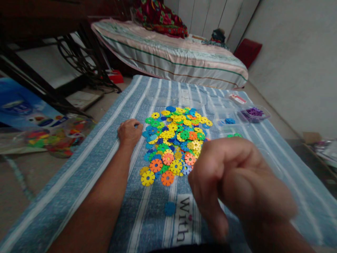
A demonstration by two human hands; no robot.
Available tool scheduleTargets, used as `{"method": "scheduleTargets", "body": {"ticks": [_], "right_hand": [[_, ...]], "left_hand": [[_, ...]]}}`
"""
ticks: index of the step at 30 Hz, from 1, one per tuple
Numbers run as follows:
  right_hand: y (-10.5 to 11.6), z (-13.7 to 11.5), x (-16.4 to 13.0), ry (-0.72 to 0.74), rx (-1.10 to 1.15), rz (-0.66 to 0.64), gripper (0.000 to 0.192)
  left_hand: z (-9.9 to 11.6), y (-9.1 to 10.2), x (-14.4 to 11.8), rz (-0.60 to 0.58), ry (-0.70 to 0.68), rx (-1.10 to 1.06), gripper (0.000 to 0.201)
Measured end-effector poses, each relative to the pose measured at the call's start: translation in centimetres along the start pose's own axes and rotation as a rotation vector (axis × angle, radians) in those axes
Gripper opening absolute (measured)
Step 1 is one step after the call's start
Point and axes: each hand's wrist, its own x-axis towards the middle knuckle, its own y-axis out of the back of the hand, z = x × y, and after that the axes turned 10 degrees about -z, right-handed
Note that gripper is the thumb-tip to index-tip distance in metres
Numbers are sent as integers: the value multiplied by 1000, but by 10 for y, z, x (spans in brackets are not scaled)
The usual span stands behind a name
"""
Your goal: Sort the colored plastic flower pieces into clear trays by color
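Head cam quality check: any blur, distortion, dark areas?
Head view: right hand close to the lens and motion-blurred; left hand and the pile of coloured discs sharp; wide-angle bending at the edges of the striped mat; top-left corner dim.

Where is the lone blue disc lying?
The lone blue disc lies on the striped cloth, below the colourful pile of discs, left of the printed word.

Hands (pixel 130 131) beside colourful discs (pixel 175 140) on striped cloth (pixel 79 175)

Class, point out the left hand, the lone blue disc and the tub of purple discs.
left hand (pixel 129 133), head view, knuckles.
lone blue disc (pixel 170 208), head view, centre.
tub of purple discs (pixel 264 114), head view, right rim.
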Motion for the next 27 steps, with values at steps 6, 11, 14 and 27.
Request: {"method": "scheduleTargets", "body": {"ticks": [6,11,14,27], "right_hand": [[21,43,21,-47,-114,124,36],[30,91,28,-166,-624,100,23],[24,100,29,-272,-1029,90,17],[26,100,30,-519,-1378,90,29]], "left_hand": [[-1,-2,-1,32,-10,-7,22],[-2,-3,-1,27,-20,-7,24],[-1,-2,-1,22,-21,-6,25],[-6,1,5,5,-8,-7,27]]}}
